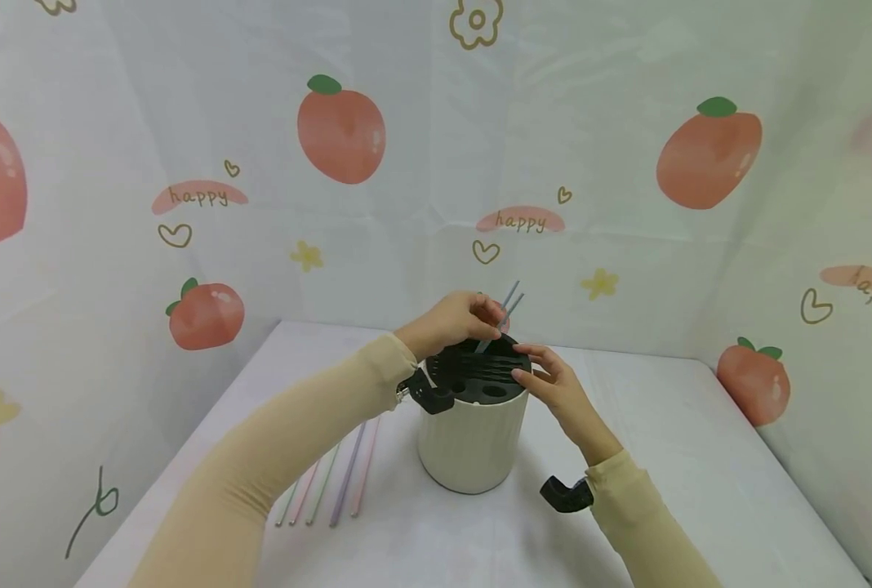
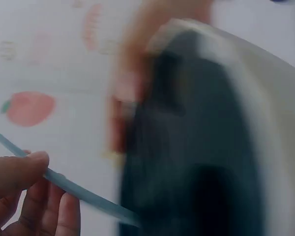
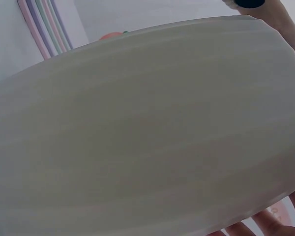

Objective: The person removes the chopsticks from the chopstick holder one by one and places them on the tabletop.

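A cream ribbed canister stands on the table, topped by a black slotted lid with round holes. Over the lid, my left hand pinches a thin blue straw-like stick between thumb and fingers. The stick slants down to the lid, where its lower end is blurred in the left wrist view. A second blue stick tip shows beside it in the head view. My right hand rests at the lid's right edge, thumb and fingers spread against the rim. The canister's wall fills most of the right wrist view.
Several pink, green and purple sticks lie side by side on the white table, left of the canister and partly behind my left sleeve. A white cloth with printed fruit hangs behind and at both sides.
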A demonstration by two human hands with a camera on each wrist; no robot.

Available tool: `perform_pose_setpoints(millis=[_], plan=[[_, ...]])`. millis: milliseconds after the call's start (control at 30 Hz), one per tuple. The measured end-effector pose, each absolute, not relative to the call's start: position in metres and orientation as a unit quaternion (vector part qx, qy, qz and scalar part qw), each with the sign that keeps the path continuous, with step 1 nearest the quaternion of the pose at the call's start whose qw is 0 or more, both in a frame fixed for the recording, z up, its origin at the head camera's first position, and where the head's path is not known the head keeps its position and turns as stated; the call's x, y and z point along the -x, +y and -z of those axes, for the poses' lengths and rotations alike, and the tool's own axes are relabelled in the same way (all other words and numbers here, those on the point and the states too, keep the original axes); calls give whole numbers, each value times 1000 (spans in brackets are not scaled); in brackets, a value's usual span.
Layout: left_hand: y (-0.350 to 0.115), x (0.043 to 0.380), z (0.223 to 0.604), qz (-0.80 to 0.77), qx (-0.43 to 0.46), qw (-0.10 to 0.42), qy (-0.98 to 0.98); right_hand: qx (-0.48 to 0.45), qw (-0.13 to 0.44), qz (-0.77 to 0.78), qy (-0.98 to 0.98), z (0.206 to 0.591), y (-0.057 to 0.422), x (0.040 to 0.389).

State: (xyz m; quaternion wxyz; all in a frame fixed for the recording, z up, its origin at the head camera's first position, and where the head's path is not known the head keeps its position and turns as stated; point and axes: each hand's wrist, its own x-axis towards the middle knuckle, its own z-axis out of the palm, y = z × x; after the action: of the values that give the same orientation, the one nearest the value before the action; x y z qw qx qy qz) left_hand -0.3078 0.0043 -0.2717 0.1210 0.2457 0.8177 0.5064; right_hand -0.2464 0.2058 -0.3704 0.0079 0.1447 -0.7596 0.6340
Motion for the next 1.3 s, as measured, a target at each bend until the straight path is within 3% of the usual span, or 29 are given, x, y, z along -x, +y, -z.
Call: perform_pose_setpoints(millis=[400,600,833,1300], plan=[[-68,296,188,-803,-245,-35,542,-149,5,-631,-761,371,207,246],[-121,291,180,-832,-210,-72,509,-153,8,-629,-762,371,206,246],[-175,295,218,-817,-145,-64,555,-147,7,-629,-763,369,204,244],[-258,312,353,-650,41,62,756,-145,10,-626,-766,370,204,244]])
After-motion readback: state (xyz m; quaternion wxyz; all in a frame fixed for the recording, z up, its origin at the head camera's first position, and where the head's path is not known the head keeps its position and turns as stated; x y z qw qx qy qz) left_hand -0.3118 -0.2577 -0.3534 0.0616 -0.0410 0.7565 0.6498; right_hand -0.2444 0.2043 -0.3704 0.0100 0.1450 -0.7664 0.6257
